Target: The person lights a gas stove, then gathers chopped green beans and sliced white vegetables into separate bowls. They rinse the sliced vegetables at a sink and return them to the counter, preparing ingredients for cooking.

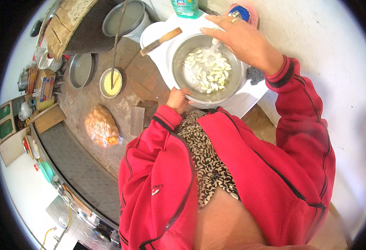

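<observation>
A round metal basin (176, 67) sits in the white sink (167, 67) in front of me. Pale peeled cloves, apparently garlic (212, 75), lie spread in shallow water inside it. My left hand (179, 99) grips the basin's near left rim, thumb on top. Water runs from the white tap spout (215, 41) into the basin's far side. Over that tap is my right hand (243, 40), a ring on one finger, its fingers stretched to the left. It hides much of the tap, so its hold there is unclear.
A wooden-handled wire brush (161, 41) lies on the sink's left ledge, with a green detergent pack (185, 7) behind. Right of the basin is a dark scouring pad (255, 75). A bowl of yellow contents (115, 82) and a plastic bag of brownish items (100, 123) rest on the floor.
</observation>
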`<state>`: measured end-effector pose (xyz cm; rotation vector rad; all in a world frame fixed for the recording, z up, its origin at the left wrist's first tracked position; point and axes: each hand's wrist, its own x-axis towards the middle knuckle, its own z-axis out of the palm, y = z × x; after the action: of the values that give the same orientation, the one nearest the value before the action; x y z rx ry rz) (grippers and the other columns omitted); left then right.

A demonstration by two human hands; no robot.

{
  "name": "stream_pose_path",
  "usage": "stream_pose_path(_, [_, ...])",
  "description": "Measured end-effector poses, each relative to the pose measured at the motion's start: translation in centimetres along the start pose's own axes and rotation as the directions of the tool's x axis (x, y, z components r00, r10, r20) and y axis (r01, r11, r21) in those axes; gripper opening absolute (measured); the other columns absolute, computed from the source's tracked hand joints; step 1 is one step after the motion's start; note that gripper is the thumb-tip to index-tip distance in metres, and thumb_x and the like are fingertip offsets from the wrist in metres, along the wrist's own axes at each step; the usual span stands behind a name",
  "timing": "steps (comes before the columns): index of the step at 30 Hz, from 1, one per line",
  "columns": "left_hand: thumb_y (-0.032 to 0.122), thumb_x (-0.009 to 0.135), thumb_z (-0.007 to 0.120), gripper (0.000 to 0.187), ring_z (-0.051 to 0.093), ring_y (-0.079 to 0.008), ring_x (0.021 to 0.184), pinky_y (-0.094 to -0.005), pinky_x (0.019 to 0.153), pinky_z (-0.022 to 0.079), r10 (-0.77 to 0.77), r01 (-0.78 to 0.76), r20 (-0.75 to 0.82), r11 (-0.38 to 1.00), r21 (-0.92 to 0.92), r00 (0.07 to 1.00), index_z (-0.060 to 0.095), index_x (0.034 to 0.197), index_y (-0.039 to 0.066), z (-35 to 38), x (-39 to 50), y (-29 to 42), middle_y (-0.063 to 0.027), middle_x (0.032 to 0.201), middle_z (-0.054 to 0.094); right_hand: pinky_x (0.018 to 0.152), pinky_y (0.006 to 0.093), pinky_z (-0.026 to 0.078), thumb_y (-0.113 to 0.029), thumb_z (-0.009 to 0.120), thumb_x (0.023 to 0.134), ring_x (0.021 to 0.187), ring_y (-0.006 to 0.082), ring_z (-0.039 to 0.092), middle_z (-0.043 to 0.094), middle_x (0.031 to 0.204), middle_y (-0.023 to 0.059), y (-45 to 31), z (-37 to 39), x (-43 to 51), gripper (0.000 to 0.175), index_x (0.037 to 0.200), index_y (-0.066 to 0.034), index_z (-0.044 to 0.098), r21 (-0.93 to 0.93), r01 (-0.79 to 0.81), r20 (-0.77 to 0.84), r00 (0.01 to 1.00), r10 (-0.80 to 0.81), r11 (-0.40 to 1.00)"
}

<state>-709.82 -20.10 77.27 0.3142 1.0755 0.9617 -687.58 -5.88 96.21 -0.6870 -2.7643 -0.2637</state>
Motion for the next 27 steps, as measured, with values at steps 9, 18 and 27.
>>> stream_pose_path(9, [-0.004, 0.073, 0.063, 0.027, 0.069, -0.0236, 0.080, -0.0335, 0.067, 0.057, 0.267, -0.277, 0.122, 0.687, 0.672, 0.956, 0.069, 0.098, 0.003, -1.1, -3.5, 1.1, -0.0142, 0.091, 0.069, 0.096, 0.0417, 0.044, -0.001, 0.049, 0.084, 0.116, 0.0363, 0.054, 0.053, 0.129, 0.0212, -0.2, 0.5, 2.7, 0.040, 0.124, -0.0045, 0.056, 0.141, -0.051, 0.153, 0.988, 0.029, 0.989])
stream_pose_path(18, [-0.008, 0.074, 0.053, 0.057, 0.064, -0.0489, 0.086, -0.0597, 0.054, 0.059, 0.151, -0.180, -0.203, 0.975, -0.130, 0.968, 0.042, 0.130, -0.004, -0.3, 0.2, -4.1, -0.0273, 0.111, 0.057, 0.097, 0.0447, 0.040, 0.001, 0.056, 0.083, 0.115, 0.0392, 0.050, 0.052, 0.124, 0.0229, -0.7, 1.0, 1.4, 0.047, 0.129, -0.0038, 0.051, 0.055, -0.011, 0.083, 0.997, 0.007, 0.998])
stream_pose_path(27, [0.010, 0.056, 0.075, 0.024, 0.067, -0.0307, 0.074, -0.0415, 0.066, 0.053, 0.478, -0.457, -0.179, 0.877, 0.145, 0.860, 0.070, 0.079, 0.013, -8.6, 10.4, -16.3, -0.0127, 0.087, 0.068, 0.100, 0.0440, 0.038, -0.005, 0.055, 0.087, 0.120, 0.0374, 0.048, 0.052, 0.128, 0.0216, -2.2, 8.2, 0.7, 0.049, 0.134, 0.0003, 0.045, -0.036, -0.126, -0.043, 0.991, 0.124, 0.991])
